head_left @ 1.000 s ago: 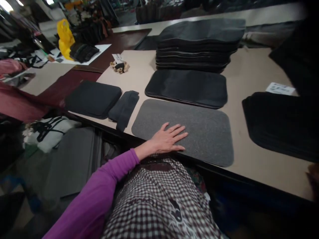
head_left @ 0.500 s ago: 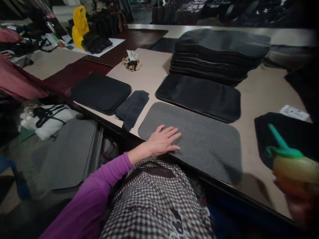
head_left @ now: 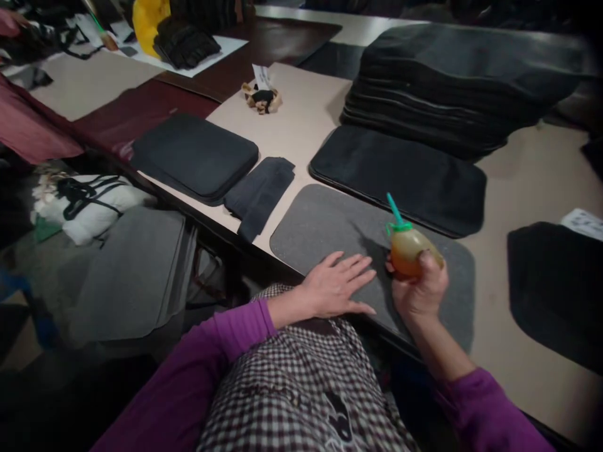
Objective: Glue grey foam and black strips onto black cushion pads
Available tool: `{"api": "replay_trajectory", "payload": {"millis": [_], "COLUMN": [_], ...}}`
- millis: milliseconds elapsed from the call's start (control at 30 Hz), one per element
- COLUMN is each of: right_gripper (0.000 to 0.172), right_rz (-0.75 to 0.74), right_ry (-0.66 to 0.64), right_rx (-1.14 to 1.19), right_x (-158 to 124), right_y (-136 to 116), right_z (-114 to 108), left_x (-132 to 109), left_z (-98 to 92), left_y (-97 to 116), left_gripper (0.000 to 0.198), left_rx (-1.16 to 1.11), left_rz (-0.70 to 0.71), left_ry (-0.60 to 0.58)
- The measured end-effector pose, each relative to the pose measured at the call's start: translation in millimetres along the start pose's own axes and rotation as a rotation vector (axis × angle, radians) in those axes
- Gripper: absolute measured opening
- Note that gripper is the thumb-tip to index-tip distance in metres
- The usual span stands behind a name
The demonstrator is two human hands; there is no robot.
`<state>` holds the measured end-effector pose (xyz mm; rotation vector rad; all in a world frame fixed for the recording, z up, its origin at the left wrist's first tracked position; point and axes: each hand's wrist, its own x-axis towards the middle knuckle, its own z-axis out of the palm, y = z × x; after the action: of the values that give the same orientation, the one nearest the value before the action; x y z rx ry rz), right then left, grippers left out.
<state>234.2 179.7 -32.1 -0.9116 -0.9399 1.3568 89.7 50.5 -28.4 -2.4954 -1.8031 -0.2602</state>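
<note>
A grey felt mat [head_left: 330,223] with rounded corners lies at the near edge of the tan table [head_left: 527,182]. My left hand [head_left: 339,285] rests flat on its near side, fingers stretched out. My right hand [head_left: 419,289] is closed round a small squeeze bottle [head_left: 409,246] of amber liquid with a green cap and nozzle, held upright just above the mat, beside my left hand.
Behind the grey mat lies a black mat [head_left: 400,172], with a tall stack of black mats [head_left: 461,81] further back. Another black piece [head_left: 556,282] lies right. Left are a black pad [head_left: 195,154] and dark folded cloth [head_left: 259,194]. Grey sheets [head_left: 136,270] lean below the table edge.
My right hand has swung in from the right edge with the bottle and now holds it over the grey mat. My left hand has stayed flat on the mat.
</note>
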Motion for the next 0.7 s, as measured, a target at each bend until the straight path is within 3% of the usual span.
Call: {"api": "replay_trajectory", "payload": {"millis": [233,333,533,700], "right_gripper": [0.043,0.043,0.046,0.050], "right_rz": [-0.051,-0.042,-0.061,-0.001], "right_ry": [-0.029,-0.025,-0.026,-0.035], "right_rx": [-0.093,-0.161,-0.154,-0.070], "right_x": [1.9,3.2,3.4,2.5], "right_y": [2.9,4.6,3.6,-4.2], "right_z": [-7.5,-10.3,-9.9,-12.5], "left_x": [-42.1,-58.8,-68.9,-66.2], "left_z": [-3.3,-6.5,-7.0,-11.3], "left_y": [-62.1,-79.2,-85.2,-74.9], "left_gripper": [0.087,0.087,0.086,0.086], "left_rx": [-0.035,-0.047,-0.047,0.006], "left_rz": [-0.189,-0.289,-0.399,-0.472], "left_ry": [0.009,0.015,0.034,0.077]}}
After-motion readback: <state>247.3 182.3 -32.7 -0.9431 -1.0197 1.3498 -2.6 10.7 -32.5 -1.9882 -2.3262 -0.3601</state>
